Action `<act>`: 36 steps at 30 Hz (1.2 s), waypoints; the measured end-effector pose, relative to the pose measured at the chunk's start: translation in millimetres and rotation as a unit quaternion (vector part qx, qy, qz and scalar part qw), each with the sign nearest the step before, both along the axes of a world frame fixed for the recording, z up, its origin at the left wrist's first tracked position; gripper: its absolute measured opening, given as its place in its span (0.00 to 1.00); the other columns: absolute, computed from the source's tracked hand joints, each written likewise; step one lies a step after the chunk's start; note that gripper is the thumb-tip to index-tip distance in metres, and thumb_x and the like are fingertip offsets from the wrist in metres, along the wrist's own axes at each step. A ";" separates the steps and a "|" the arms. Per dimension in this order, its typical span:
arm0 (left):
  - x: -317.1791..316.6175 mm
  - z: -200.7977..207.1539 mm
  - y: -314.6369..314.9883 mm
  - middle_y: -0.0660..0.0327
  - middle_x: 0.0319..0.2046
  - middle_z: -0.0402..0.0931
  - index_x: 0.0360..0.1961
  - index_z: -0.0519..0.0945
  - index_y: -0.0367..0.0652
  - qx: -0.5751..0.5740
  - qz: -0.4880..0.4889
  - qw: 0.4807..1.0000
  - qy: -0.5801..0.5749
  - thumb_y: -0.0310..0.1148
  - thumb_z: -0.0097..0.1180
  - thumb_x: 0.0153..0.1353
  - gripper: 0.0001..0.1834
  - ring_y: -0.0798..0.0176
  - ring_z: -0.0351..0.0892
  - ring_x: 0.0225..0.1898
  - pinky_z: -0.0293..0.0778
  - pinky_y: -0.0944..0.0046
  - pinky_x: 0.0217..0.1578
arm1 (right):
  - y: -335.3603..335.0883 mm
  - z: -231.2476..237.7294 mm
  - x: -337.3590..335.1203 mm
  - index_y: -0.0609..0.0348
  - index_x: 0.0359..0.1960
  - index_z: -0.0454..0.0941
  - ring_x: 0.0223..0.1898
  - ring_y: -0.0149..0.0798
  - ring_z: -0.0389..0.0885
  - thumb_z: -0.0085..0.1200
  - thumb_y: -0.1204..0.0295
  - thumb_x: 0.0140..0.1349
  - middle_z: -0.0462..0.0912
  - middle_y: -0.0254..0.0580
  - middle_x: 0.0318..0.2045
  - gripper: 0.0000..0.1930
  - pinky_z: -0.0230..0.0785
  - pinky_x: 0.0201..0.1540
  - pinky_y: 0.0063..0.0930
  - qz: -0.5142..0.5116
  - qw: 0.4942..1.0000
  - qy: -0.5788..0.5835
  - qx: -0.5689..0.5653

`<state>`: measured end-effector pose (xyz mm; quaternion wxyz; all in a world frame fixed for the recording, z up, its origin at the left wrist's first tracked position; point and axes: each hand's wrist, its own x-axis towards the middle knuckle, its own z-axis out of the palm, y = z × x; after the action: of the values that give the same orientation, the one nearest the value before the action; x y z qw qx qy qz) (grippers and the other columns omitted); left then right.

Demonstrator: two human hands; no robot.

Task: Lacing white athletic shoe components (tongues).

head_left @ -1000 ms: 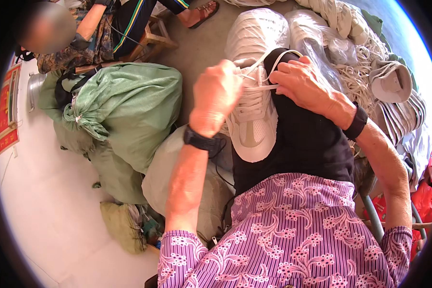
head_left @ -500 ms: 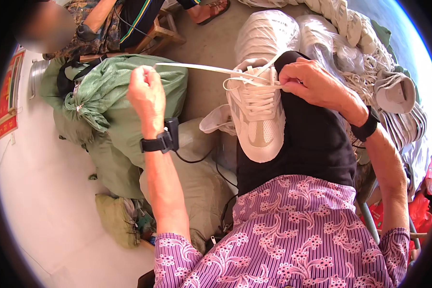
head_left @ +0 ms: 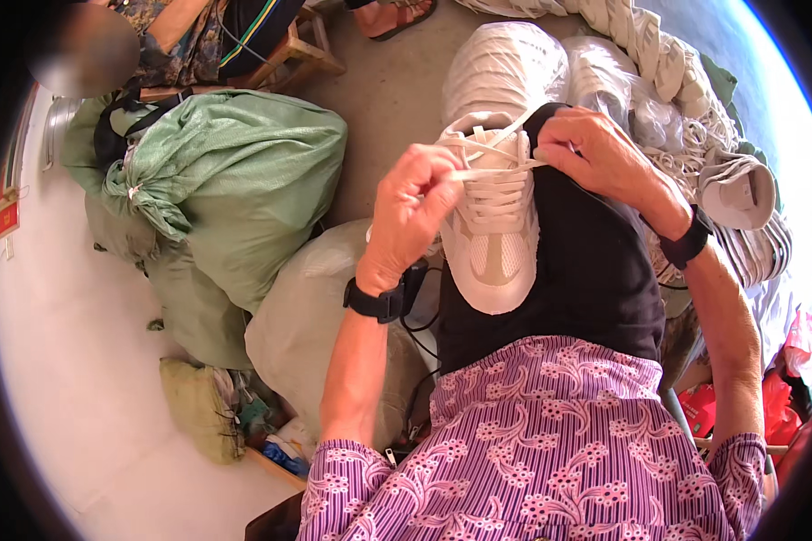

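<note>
Shoe (head_left: 494, 239), pale cream with a beige toe panel and mesh inserts, is supported at the left side of the black-covered lap (head_left: 595, 270), its toe directed toward the wearer's body and its collar directed away. Lace (head_left: 499, 172) is threaded in rows down the front of the shoe, and one stretch is drawn across the upper rows between the two hands. By the left hand (head_left: 410, 212), positioned at the left edge of the shoe, the lace is pinched between thumb and forefinger — fingertips brought together. By the right hand (head_left: 600, 158), positioned just beside the right edge, the lace is likewise pinched between thumb and forefinger, with the other fingers curled inward. A black strap (head_left: 373, 302) is fitted on the left wrist; a matching one is fitted on the right. Beyond the collar, a plastic-wrapped bundle (head_left: 505, 72) is located, with a second wrapped bundle (head_left: 600, 77) to its right. Loose laces (head_left: 681, 171) are heaped farther right, near a grey-white shoe piece (head_left: 740, 189). At left, a green sack (head_left: 262, 171) is placed — knotted at its neck — and a pale sack (head_left: 311, 307) is placed nearer the left forearm.
</note>
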<state>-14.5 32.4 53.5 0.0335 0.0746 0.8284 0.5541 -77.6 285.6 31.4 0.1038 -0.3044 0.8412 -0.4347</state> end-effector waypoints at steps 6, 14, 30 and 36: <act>11.5 17.2 -2.5 0.61 0.21 0.65 0.22 0.69 0.36 -0.173 -0.059 0.982 0.054 0.25 0.55 0.47 0.07 0.66 0.63 0.23 0.62 0.67 0.25 | -41.4 -8.6 -9.0 0.57 0.29 0.81 0.36 0.47 0.76 0.54 0.71 0.54 0.77 0.42 0.28 0.05 0.67 0.39 0.38 0.013 0.991 0.107 -0.076; 3.8 -1.3 -2.4 0.61 0.31 0.73 0.30 0.77 0.34 -0.108 0.093 0.987 0.081 0.30 0.56 0.59 0.08 0.68 0.69 0.29 0.67 0.68 0.29 | -68.7 -17.8 -6.7 0.50 0.28 0.81 0.44 0.41 0.71 0.56 0.73 0.51 0.73 0.35 0.33 0.03 0.63 0.46 0.39 0.023 0.979 0.190 0.063; -36.2 -20.4 -0.5 0.53 0.43 0.75 0.43 0.79 0.37 -0.152 -0.066 0.985 0.049 0.29 0.52 0.60 0.12 0.54 0.75 0.43 0.70 0.62 0.46 | -67.0 2.7 10.9 0.57 0.32 0.76 0.42 0.38 0.71 0.51 0.72 0.50 0.73 0.37 0.36 0.07 0.63 0.46 0.34 0.031 0.958 0.281 0.038; -39.4 -23.6 -2.6 0.55 0.41 0.74 0.43 0.79 0.37 -0.150 -0.057 0.987 0.033 0.29 0.50 0.61 0.12 0.59 0.76 0.40 0.71 0.63 0.44 | -62.6 7.7 6.7 0.56 0.31 0.75 0.38 0.42 0.78 0.51 0.73 0.53 0.77 0.38 0.29 0.05 0.66 0.42 0.37 0.052 0.975 0.208 0.053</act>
<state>-53.9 29.8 29.9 0.0485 0.1342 0.8970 0.4183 -70.8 223.0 39.2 -0.0346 -0.4253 0.8494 -0.3104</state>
